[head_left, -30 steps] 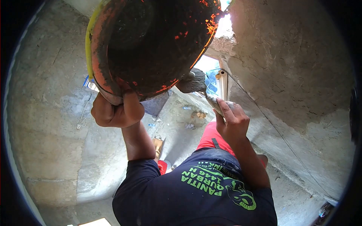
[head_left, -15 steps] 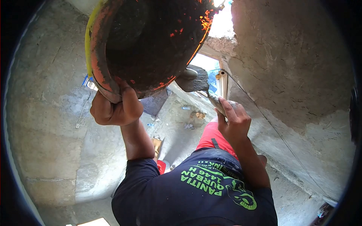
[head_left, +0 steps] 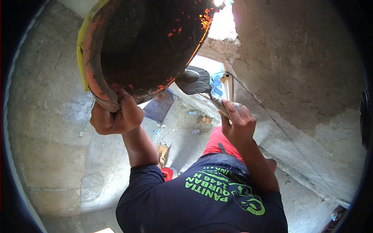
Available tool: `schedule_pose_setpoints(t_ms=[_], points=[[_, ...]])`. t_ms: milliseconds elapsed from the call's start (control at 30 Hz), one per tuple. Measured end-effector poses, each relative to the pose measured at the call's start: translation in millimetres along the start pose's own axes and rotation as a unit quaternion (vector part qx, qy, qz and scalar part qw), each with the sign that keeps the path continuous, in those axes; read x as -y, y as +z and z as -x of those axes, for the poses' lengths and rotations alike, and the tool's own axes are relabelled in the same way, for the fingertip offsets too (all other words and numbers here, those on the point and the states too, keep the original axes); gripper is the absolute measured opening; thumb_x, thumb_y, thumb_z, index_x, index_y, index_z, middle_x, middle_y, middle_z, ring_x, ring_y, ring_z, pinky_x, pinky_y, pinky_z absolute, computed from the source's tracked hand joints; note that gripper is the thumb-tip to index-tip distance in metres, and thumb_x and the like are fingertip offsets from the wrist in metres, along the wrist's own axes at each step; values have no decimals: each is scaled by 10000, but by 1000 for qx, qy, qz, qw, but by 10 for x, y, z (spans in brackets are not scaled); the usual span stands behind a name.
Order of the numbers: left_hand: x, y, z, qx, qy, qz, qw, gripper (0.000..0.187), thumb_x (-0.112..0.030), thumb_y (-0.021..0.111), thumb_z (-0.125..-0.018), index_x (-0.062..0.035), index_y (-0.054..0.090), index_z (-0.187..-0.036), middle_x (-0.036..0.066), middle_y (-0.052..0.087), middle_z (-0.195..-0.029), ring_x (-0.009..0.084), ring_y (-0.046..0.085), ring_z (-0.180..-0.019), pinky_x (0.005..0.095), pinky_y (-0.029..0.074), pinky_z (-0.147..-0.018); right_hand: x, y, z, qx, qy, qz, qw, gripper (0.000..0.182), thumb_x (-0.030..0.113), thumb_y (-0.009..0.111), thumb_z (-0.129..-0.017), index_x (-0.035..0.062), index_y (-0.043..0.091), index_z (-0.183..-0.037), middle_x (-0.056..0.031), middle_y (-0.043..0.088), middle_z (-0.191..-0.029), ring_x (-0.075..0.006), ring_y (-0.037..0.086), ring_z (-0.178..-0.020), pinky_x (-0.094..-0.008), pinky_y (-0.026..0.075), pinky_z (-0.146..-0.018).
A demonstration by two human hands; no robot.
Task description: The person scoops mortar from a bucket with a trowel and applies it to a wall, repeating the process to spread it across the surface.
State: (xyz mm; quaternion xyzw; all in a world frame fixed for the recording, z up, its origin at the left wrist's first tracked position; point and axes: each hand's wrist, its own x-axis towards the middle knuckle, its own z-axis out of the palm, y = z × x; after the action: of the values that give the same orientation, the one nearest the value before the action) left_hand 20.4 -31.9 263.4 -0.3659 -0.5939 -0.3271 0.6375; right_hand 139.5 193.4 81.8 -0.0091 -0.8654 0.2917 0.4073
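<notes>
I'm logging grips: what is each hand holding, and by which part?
The left hand grips a stained bucket by its rim; the right hand holds a trowel by its handle.

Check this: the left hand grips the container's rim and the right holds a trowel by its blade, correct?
Not quite: the head view shows the right hand holding the trowel by its handle instead. The left hand does grip the container's rim.

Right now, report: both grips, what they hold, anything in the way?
Left grip holds bucket by rim. Right grip holds trowel by handle. Bucket tilted, inside showing. Trowel blade at bucket's edge, contact unclear; nothing seen between.
</notes>
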Motion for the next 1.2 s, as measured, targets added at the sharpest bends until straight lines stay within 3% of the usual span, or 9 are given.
schedule_pose_setpoints(t_ms=[500, 700, 1000, 1067, 1200], points=[[-50, -8, -35, -15, -7, 13, 1000, 131, 24, 563, -627, 70, 658, -703, 161, 747, -746, 143, 660, -570, 237, 493, -536, 30, -19, -41, -20, -18, -1, 1000, 428, 80, 793, -801, 86, 705, -1219, -128, 717, -935, -319, 694, -814, -412, 562, -685], [-102, -14, -40, -10, 14, -49, 999, 100, 16, 562, -638, 66, 638, -680, 158, 747, -745, 129, 646, -558, 233, 480, -526, 20, -27, -47, -18, -22, -4, 1000, 443, 70, 797, -790, 91, 704, -1223, -122, 713, -930, -315, 692, -803, -409, 565, -684], [-158, 24, -166, -37, 7, -12, 999, 129, 18, 561, -651, 71, 668, -699, 146, 744, -722, 126, 644, -548, 222, 476, -521, 27, -60, -37, -15, -24, 7, 1000, 437, 61, 797, -786, 89, 707, -1212, -122, 711, -931, -315, 694, -813, -412, 566, -685], [-168, 22, -177, -31, 7, -37, 999, 71, -46, 689, -754, 3, 675, -704, 19, 671, -663, 77, 621, -592, 222, 468, -539, 28, -64, -40, -24, -29, 4, 999, 434, 60, 797, -785, 87, 708, -1209, -122, 711, -932, -316, 695, -816, -411, 566, -688], [-116, -20, -179, -19, 3, -27, 999, 83, 18, 581, -657, 49, 654, -681, 131, 739, -710, 120, 637, -540, 219, 467, -514, 26, -104, -34, -32, -29, -5, 999, 427, 56, 798, -783, 84, 711, -1200, -122, 713, -939, -316, 697, -821, -410, 566, -698]])
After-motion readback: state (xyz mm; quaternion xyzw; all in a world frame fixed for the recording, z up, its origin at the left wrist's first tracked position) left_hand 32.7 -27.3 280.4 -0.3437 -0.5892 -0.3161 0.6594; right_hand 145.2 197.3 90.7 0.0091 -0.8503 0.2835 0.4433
